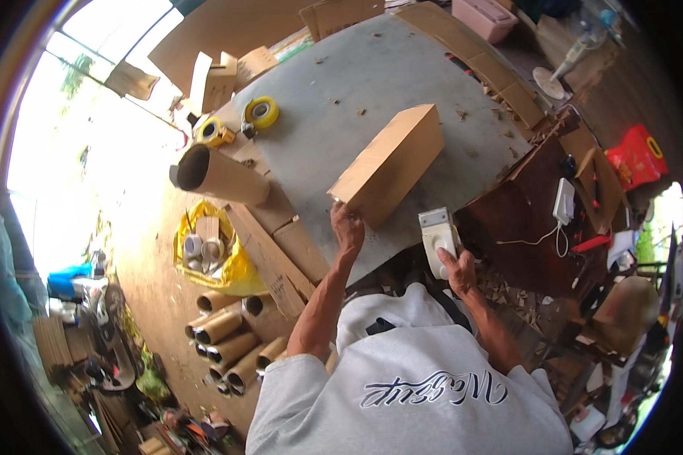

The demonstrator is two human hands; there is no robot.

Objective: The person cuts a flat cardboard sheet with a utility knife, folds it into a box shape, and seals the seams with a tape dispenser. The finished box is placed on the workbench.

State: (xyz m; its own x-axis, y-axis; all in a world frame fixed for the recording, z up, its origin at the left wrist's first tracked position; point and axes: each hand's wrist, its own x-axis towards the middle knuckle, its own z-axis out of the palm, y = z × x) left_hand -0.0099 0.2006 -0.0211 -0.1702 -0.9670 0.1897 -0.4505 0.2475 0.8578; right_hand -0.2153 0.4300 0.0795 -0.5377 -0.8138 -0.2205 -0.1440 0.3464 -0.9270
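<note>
A long, narrow cardboard box [395, 167] lies slantwise on the grey table top [319, 83]. My left hand [347, 227] is closed at its near left end, with the fingertips partly hidden against the cardboard. In my right hand [459, 271] is a white handheld device [437, 243] with a flat metallic strip across its front end; its exact kind I cannot make out. The hand wraps its lower right side, just off the table's near edge and apart from the box.
Yellow tape rolls [261, 113] and a wide cardboard tube [205, 171] stand at the table's left. A yellow bag [239, 262] and several brown tubes [235, 349] are on the floor. A white power strip [564, 202] with a cable and a red bag [634, 155] lie right.
</note>
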